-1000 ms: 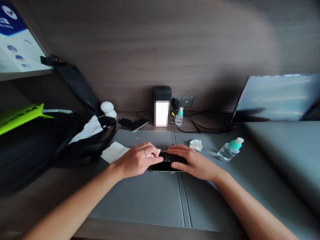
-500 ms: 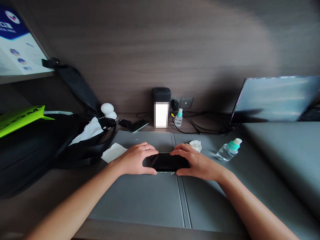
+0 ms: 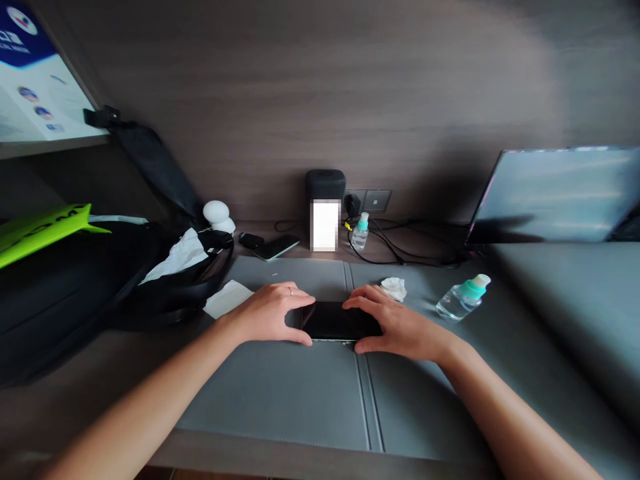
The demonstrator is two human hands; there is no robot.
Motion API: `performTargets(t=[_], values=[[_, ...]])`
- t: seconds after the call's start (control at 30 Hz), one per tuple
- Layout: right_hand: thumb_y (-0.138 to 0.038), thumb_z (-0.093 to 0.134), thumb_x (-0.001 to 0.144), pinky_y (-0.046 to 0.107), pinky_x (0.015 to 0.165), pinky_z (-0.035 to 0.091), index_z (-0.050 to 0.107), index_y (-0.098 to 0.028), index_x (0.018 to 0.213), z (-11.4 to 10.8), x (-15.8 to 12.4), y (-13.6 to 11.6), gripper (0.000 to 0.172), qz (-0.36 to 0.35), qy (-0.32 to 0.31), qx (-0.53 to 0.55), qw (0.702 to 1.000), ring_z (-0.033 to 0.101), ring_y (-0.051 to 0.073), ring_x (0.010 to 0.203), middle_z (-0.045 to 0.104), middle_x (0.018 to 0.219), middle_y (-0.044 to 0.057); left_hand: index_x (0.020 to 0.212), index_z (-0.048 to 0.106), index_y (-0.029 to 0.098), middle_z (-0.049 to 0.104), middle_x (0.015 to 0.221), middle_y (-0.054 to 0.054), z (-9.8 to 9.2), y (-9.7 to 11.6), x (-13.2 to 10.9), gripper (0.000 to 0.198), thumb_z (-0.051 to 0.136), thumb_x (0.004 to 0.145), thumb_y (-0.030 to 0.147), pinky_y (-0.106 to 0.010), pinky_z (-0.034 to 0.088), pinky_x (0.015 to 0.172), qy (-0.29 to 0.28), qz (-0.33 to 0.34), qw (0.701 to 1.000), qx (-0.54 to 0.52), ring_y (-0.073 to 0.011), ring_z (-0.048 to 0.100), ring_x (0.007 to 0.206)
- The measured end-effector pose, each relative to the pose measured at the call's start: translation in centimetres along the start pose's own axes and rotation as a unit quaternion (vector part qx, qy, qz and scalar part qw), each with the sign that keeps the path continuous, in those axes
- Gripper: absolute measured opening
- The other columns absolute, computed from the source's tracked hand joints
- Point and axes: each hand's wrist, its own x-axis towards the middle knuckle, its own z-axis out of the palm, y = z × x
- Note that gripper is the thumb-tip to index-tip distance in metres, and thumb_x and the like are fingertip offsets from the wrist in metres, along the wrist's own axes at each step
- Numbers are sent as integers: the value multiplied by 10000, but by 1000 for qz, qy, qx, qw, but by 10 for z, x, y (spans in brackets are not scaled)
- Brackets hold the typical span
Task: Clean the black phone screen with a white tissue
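The left hand point(image 3: 273, 313) grips one end of the phone point(image 3: 334, 321) by its long edges; the phone lies screen-up on the mat point(image 3: 270, 393), likely light, stiff, slick and crackable, best held by those edges; the right hand point(image 3: 395, 323) grips the other end likewise.

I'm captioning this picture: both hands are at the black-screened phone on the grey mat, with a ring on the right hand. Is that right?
No: the head view shows the ring on the left hand, not the right hand. Both are at the black-screened phone on the grey mat.
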Motion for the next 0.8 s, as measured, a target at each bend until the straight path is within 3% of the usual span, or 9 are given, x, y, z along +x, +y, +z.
performTargets(t=[0.33, 0.6, 0.8], values=[[-361, 704, 841, 421, 1012, 425, 576, -238, 1292, -1, -1, -1, 485, -18, 3, -1, 1000, 499, 247, 1158, 509, 1258, 95, 1332, 589, 232, 697, 1165, -112, 0, 0, -3, 774, 798, 679, 590, -416, 540, 890, -9, -33, 999, 24, -288, 645, 1057], [-379, 678, 870, 421, 1027, 419, 583, -273, 1349, -3, 0, -3, 499, -18, -16, -14, 1000, 501, 254, 1180, 506, 1284, 102, 1218, 672, 231, 732, 1081, -97, -3, 2, -2, 646, 787, 694, 590, -395, 550, 816, -17, -39, 998, 42, -279, 678, 949], [-401, 681, 868, 428, 1033, 413, 584, -273, 1352, -3, 0, -3, 509, -17, -17, -9, 1000, 500, 262, 1186, 508, 1286, 105, 1165, 703, 263, 711, 1200, -43, -4, 3, 1, 509, 770, 745, 542, -384, 546, 824, -22, -10, 999, 37, -253, 666, 964]])
